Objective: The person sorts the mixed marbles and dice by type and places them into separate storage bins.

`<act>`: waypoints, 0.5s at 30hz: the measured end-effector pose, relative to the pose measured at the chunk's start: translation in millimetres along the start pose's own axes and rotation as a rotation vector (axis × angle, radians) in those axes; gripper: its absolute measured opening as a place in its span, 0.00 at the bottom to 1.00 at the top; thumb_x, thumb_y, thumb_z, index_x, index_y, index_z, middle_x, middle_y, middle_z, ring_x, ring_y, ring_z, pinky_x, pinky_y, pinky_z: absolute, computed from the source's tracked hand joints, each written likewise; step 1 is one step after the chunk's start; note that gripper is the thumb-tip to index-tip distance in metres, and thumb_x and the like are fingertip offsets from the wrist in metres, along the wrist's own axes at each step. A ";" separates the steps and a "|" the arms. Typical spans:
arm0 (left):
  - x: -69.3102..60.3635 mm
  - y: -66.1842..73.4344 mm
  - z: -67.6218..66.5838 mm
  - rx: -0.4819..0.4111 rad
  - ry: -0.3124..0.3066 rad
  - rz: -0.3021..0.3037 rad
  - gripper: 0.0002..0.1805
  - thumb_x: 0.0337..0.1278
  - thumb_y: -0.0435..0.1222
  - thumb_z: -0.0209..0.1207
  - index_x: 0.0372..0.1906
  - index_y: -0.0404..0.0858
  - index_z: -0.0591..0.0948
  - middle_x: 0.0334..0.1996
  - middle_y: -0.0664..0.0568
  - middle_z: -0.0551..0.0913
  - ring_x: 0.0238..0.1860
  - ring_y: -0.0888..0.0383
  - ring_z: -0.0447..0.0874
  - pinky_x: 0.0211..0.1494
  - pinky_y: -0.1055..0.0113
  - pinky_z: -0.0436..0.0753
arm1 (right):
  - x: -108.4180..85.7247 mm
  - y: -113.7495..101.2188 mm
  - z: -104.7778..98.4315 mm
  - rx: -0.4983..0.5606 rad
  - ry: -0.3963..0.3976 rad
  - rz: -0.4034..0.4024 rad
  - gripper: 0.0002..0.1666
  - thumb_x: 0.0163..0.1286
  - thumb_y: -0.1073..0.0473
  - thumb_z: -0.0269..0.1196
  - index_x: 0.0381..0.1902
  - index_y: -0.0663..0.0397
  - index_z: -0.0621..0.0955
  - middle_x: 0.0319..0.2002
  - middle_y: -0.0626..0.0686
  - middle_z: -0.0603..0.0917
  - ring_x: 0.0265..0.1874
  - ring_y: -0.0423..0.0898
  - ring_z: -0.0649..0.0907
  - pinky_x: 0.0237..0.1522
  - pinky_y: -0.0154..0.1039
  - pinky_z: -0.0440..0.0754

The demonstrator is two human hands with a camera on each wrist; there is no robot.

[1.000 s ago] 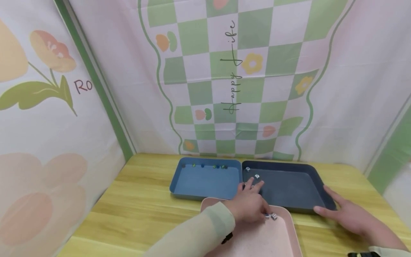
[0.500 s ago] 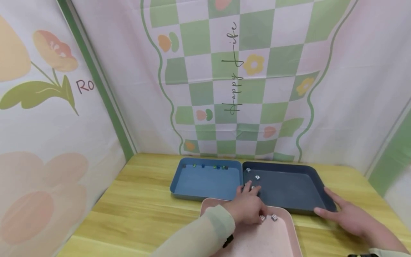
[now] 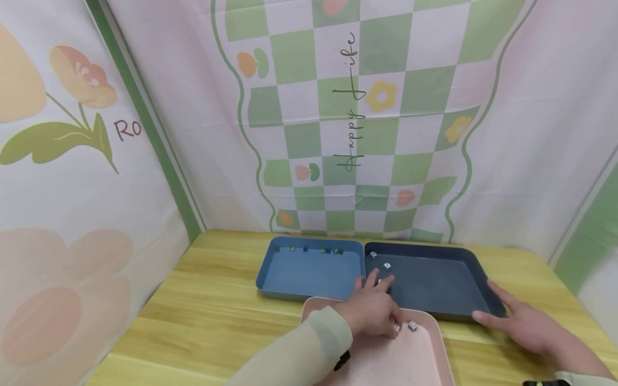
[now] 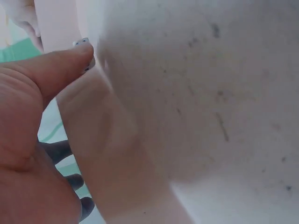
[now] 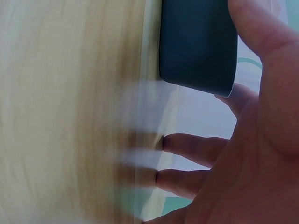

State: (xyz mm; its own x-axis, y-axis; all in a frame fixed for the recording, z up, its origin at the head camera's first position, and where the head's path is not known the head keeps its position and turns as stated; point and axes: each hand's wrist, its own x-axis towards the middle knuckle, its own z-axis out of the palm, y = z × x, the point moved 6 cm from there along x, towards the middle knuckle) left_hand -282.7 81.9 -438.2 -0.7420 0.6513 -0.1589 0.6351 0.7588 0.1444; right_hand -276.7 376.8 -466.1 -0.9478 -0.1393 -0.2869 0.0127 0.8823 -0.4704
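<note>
My left hand (image 3: pixel 369 311) reaches over the far rim of the pink tray (image 3: pixel 405 359), its thumb and a finger pinching a white die (image 3: pixel 396 326) near the tray floor. Its other fingers spread over the dark tray (image 3: pixel 434 281), partly hiding dice there. Just right of the pinched die lies another die (image 3: pixel 412 326). In the left wrist view, the thumb (image 4: pixel 70 65) presses at a die's edge. At the right, my right hand (image 3: pixel 531 324) holds the dark tray's near corner (image 5: pixel 201 56) between thumb and index finger, the other fingers extended.
A blue tray (image 3: pixel 314 273) stands left of the dark one, with several small dark and green pieces along its far wall. White dice (image 3: pixel 387 266) lie in the dark tray's left part. Wooden tabletop (image 3: pixel 207 300) extends to the left; a patterned curtain (image 3: pixel 338 134) hangs behind.
My left thumb and finger have drawn one die slightly left, away from its neighbour, and now pinch it. The right hand stays at the dark tray's corner.
</note>
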 end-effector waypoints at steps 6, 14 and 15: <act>2.4 -0.4 -13.5 -0.142 0.035 0.031 0.05 0.56 0.57 0.68 0.38 0.75 0.86 0.78 0.61 0.48 0.78 0.52 0.33 0.72 0.48 0.50 | -3.2 -4.2 0.5 -0.011 0.016 -0.013 0.61 0.74 0.30 0.51 0.76 0.70 0.37 0.61 0.88 0.56 0.55 0.85 0.66 0.48 0.73 0.69; 7.9 -13.5 -34.4 -0.089 0.220 -0.038 0.06 0.60 0.58 0.64 0.41 0.72 0.86 0.78 0.58 0.48 0.78 0.50 0.37 0.71 0.49 0.54 | -4.3 -5.6 0.3 -0.016 0.025 -0.026 0.61 0.74 0.31 0.51 0.75 0.70 0.36 0.60 0.88 0.58 0.54 0.85 0.67 0.47 0.73 0.69; 10.3 -16.4 -35.2 -0.086 0.233 -0.057 0.06 0.59 0.59 0.64 0.41 0.72 0.86 0.78 0.58 0.49 0.78 0.49 0.38 0.70 0.48 0.55 | -3.5 -4.6 0.3 -0.013 0.022 -0.025 0.61 0.74 0.31 0.51 0.75 0.70 0.36 0.60 0.88 0.58 0.54 0.85 0.67 0.47 0.73 0.69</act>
State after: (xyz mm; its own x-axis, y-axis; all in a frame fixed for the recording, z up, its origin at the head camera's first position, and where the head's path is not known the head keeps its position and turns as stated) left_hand -308.3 75.9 -407.8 -0.8121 0.5806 0.0585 0.5773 0.7848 0.2253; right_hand -273.4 373.1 -463.1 -0.9544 -0.1518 -0.2569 -0.0153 0.8846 -0.4660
